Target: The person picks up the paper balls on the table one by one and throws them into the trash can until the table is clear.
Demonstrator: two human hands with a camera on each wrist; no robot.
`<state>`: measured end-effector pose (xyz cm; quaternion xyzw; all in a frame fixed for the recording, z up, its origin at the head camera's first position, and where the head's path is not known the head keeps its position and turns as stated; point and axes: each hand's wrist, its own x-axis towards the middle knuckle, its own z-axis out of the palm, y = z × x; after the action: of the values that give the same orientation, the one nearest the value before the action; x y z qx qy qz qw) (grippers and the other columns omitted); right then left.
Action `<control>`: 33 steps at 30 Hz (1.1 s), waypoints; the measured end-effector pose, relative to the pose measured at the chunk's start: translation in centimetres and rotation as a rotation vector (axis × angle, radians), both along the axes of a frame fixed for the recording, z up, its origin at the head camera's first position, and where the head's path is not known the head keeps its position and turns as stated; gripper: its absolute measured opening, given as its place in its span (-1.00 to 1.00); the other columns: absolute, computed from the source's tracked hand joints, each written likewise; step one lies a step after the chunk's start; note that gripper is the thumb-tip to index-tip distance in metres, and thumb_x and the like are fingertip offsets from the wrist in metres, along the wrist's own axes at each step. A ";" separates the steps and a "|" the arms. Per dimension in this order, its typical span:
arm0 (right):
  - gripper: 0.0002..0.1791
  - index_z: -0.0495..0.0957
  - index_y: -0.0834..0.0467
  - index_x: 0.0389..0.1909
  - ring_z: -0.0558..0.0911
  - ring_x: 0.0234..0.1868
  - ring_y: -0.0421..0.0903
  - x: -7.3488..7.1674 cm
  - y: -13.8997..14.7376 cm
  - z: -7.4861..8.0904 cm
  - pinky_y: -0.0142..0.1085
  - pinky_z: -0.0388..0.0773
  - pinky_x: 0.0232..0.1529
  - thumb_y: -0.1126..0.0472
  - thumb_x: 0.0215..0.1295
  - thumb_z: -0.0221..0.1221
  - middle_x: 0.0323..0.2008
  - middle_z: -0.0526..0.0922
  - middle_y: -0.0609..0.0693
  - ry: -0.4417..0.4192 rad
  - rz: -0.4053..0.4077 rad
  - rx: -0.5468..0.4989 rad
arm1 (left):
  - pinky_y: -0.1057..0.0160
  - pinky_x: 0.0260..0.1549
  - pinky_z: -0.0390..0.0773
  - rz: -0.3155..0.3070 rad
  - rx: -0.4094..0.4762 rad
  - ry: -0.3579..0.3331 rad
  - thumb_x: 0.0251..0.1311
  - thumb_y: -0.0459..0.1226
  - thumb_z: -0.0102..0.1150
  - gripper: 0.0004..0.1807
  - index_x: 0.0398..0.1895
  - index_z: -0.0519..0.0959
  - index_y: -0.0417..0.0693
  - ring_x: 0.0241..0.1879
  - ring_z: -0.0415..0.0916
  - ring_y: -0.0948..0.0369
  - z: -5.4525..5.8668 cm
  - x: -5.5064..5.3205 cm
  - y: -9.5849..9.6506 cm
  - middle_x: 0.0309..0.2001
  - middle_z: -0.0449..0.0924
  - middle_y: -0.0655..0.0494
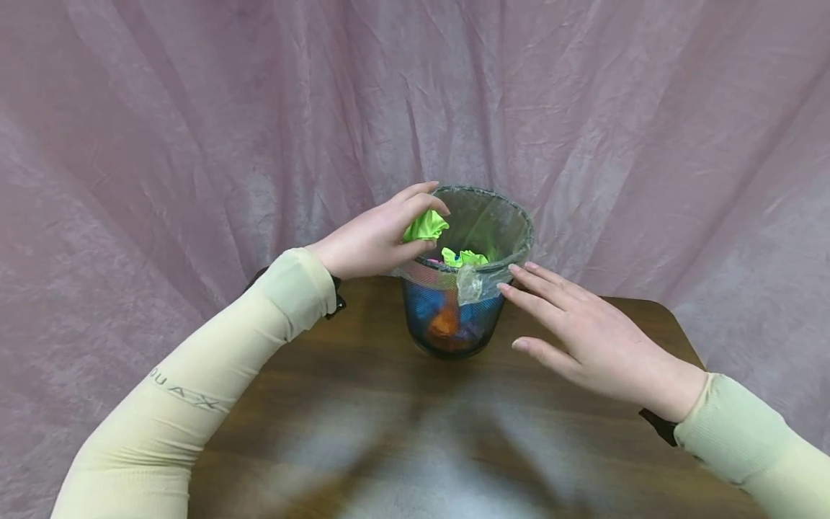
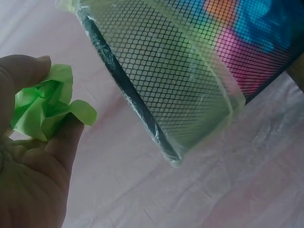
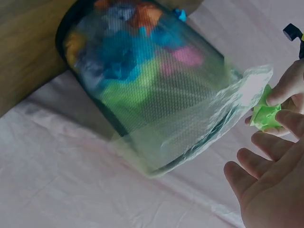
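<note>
My left hand (image 1: 379, 227) pinches a crumpled green paper ball (image 1: 426, 226) between thumb and fingers, above the left rim of a dark mesh wastebasket (image 1: 454, 328). In the left wrist view the same paper ball (image 2: 45, 104) is apart from the rim. A clear plastic liner (image 1: 478, 285) folds over the rim. Inside lies more crumpled green paper (image 1: 465, 257); blue, orange and pink pieces show through the mesh. My right hand (image 1: 583, 335) holds nothing, its fingers extended beside the basket's right side. Whether its fingertips touch the liner, I cannot tell.
The wastebasket stands toward the back of a brown wooden table (image 1: 363, 404). Behind it hangs a pinkish draped cloth (image 1: 350, 94). A dark strap (image 1: 658, 427) sits at my right wrist, and another (image 1: 336, 297) at the left.
</note>
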<state>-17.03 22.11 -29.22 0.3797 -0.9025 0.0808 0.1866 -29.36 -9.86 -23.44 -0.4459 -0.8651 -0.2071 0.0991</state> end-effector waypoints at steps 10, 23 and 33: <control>-0.23 0.20 -0.04 0.60 0.13 0.58 0.05 -1.4 0.2 0.2 0.02 0.18 0.47 -0.10 0.46 0.22 0.58 0.17 0.02 -0.009 -0.038 -0.018 | 0.15 0.42 0.23 0.005 0.038 -0.009 0.45 -0.11 0.22 -0.45 0.42 0.35 -0.01 0.58 -0.07 0.16 1.1 -1.8 2.0 0.58 0.05 -0.05; -0.22 0.20 -0.02 0.60 0.13 0.58 0.07 -1.8 -0.2 -0.3 0.06 0.17 0.47 -0.10 0.46 0.22 0.56 0.20 0.07 0.003 -0.021 0.004 | 0.11 0.42 0.24 0.050 -0.040 -0.112 0.38 -0.03 0.29 -0.02 0.69 -0.11 0.21 0.56 0.01 0.07 0.3 -2.5 3.2 0.66 -0.29 0.03; -0.23 0.22 0.01 0.59 0.14 0.57 0.10 -1.7 -0.2 -0.6 0.05 0.14 0.48 -0.11 0.46 0.22 0.57 0.19 0.08 0.011 -0.012 0.008 | 0.03 0.51 0.01 0.135 -0.062 -0.083 0.42 0.26 0.02 -0.12 0.67 -0.15 0.46 0.61 -0.25 0.15 0.0 -2.7 1.8 0.66 -0.35 0.22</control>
<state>-18.69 21.88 -29.78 0.3757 -0.9040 0.0740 0.1903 -32.09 -8.06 -23.42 -0.3807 -0.9025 -0.1913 0.0630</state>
